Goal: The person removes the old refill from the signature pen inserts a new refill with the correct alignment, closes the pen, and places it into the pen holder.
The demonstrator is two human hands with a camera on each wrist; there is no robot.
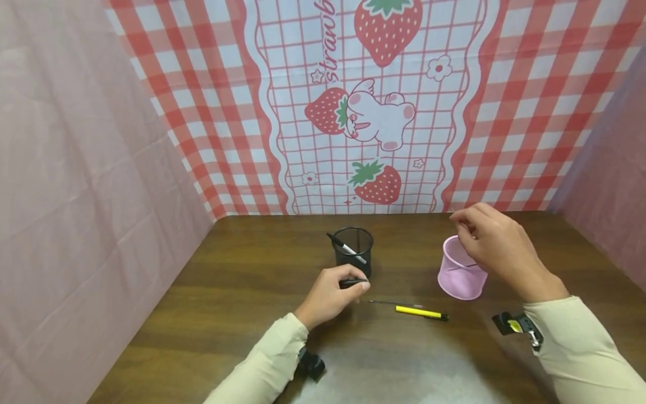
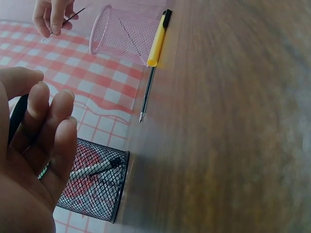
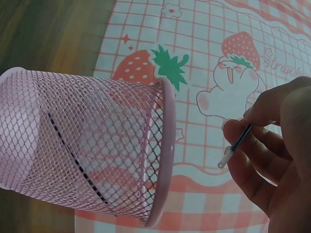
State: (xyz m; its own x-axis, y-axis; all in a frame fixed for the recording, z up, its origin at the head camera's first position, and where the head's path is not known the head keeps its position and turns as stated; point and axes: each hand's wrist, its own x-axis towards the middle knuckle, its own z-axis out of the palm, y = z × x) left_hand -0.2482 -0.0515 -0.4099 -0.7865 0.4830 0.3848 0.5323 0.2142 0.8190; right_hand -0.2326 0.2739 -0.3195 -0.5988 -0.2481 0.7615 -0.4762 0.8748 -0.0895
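Note:
My left hand [image 1: 328, 296] pinches a black pen [image 1: 352, 284] between thumb and fingers, close in front of the black mesh pen holder [image 2: 97, 206]. A white marker with a black end [image 1: 353, 253] leans inside that holder. Above the pink mesh pen holder [image 1: 461, 285], my right hand [image 1: 497, 241] grips a thin pen refill [image 3: 239, 141] with a pale, clear tip. Another dark refill [image 3: 77, 162] slants inside the pink holder. Between the holders, a yellow pen body [image 1: 419, 312] with a black end lies on the table beside a loose refill [image 2: 146, 94].
The wooden table [image 1: 242, 280] meets a strawberry-printed checked cloth [image 1: 333, 151] at its back. Pink cloth [image 1: 101, 185] hangs along the left side, and more on the right. Black camera mounts [image 1: 313, 366] sit under both wrists.

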